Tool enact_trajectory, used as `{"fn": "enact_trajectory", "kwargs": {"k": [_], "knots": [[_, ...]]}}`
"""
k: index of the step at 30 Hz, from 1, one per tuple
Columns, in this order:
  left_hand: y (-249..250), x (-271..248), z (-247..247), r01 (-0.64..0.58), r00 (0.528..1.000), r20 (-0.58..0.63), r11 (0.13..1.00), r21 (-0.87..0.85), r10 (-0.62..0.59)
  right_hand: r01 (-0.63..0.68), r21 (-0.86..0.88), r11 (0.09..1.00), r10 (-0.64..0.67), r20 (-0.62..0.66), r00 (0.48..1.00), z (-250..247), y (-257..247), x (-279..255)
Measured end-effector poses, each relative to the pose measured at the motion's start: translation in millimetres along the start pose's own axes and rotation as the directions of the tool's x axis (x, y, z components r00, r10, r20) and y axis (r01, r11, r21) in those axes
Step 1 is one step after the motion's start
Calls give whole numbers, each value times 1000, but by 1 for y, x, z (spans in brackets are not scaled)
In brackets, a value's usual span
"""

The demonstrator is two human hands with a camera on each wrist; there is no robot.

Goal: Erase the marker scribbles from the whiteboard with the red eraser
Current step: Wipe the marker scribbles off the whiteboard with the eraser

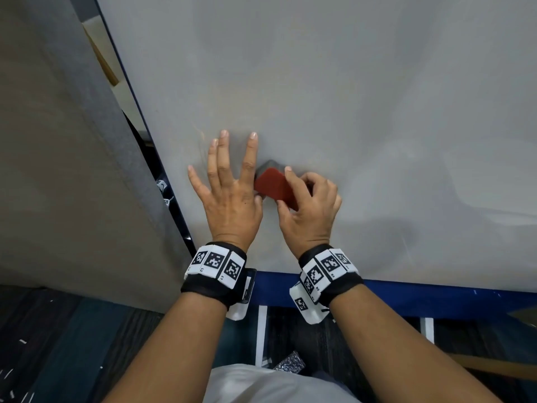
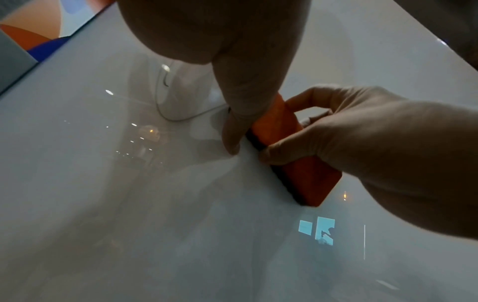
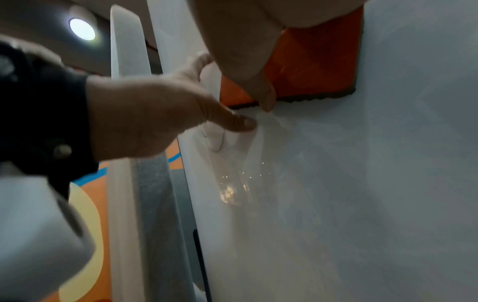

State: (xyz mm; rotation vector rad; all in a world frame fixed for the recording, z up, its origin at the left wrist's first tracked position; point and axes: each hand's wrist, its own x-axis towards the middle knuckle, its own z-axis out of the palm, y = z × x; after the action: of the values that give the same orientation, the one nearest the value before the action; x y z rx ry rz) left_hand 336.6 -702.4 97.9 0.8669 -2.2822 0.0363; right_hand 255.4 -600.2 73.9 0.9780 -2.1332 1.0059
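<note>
The whiteboard [image 1: 348,97] fills most of the head view and looks grey and smeared, with a faint streak [image 1: 200,141] by my left fingers. The red eraser [image 1: 273,184] [image 2: 305,171] [image 3: 318,65] lies with its dark felt side against the board. My right hand [image 1: 293,193] [image 2: 375,143] grips it, thumb on the near edge and fingers curled over the far one. My left hand [image 1: 232,184] [image 3: 155,114] rests flat on the board just left of the eraser, fingers spread, thumb [image 2: 240,122] touching the board beside the eraser's end.
A grey partition panel [image 1: 72,141] stands close along the board's left edge. The board's blue lower frame [image 1: 406,289] runs below my wrists, with white legs [image 1: 262,330] over dark carpet. Reflections of room lights [image 2: 134,124] show on the glossy surface.
</note>
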Motion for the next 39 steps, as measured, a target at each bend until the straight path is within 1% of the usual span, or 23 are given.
{"fn": "enact_trajectory", "kwargs": {"k": [1, 3, 5, 6, 7, 8, 10, 11, 12, 14, 16, 18, 21, 23, 25, 27, 31, 33, 34, 36, 38, 39], "knots": [[-2, 0, 0, 15, 1000, -3, 1000, -11, -15, 9, 1, 1000, -9, -15, 1000, -2, -2, 4], [-7, -1, 0, 34, 999, -10, 999, -35, -35, 14, 26, 1000, -12, -99, 995, -8, -9, 20], [-12, -2, -1, 35, 999, -17, 998, -43, -36, 1, 61, 998, 10, -192, 981, -11, -15, 37], [-14, -2, -1, 33, 999, -21, 998, -49, -34, -13, 69, 998, 27, -206, 978, -11, -18, 39], [-16, -2, 0, 30, 999, -24, 998, -54, -32, -20, 72, 997, 33, -194, 980, -8, -19, 36], [-17, -1, 1, 30, 999, -27, 998, -56, -32, -8, 63, 998, 17, -152, 988, -4, -19, 29], [-19, -2, 2, 30, 999, -33, 998, -55, -32, 54, 7, 999, -54, -21, 998, 7, -15, 7], [-21, -2, 2, 25, 999, -40, 998, -59, -27, 85, -20, 996, -84, 28, 996, 11, -11, -2], [-21, -3, 3, 20, 999, -43, 997, -71, -23, 101, -31, 994, -99, 45, 994, 12, -9, -5], [-24, -3, 2, 17, 999, -32, 992, -124, -21, 107, -24, 994, -107, 4, 994, 9, -12, 6], [-27, -3, 0, 24, 999, -34, 979, -201, -32, 80, -1, 997, -80, -60, 995, 0, -19, 21], [-33, -2, 0, 97, 991, -59, 958, -268, -117, 51, 22, 998, -49, -117, 992, -3, -23, 30], [-42, -3, 4, 247, 959, -46, 903, -352, -281, 26, 54, 998, -19, -119, 993, -2, -27, 28], [-43, -6, 7, 301, 943, -20, 876, -377, -332, 1, 96, 995, 11, -126, 992, 0, -27, 27], [-41, -9, 12, 326, 936, 9, 859, -395, -352, 12, 94, 996, 1, -146, 989, 3, -27, 26], [-39, -9, 15, 338, 932, 18, 850, -405, -362, 59, 62, 996, -50, -138, 989, 8, -26, 25], [-39, -7, 16, 335, 932, 11, 847, -413, -363, 176, -15, 984, -177, -13, 984, 24, -24, 11], [-39, -7, 16, 336, 930, 8, 841, -425, -367, 217, -26, 976, -216, 5, 976, 24, -25, 12], [-39, -7, 17, 337, 930, 12, 836, -433, -368, 236, -25, 971, -237, -7, 972, 20, -26, 16], [-39, -8, 18, 336, 930, 18, 830, -445, -366, 257, -9, 966, -257, -81, 963, 12, -32, 32], [-40, -9, 18, 332, 931, 13, 834, -441, -364, 244, 8, 970, -241, -140, 960, 8, -40, 46], [-41, -10, 18, 328, 933, 9, 838, -437, -361, 241, 3, 971, -238, -139, 961, 10, -43, 46]]}}
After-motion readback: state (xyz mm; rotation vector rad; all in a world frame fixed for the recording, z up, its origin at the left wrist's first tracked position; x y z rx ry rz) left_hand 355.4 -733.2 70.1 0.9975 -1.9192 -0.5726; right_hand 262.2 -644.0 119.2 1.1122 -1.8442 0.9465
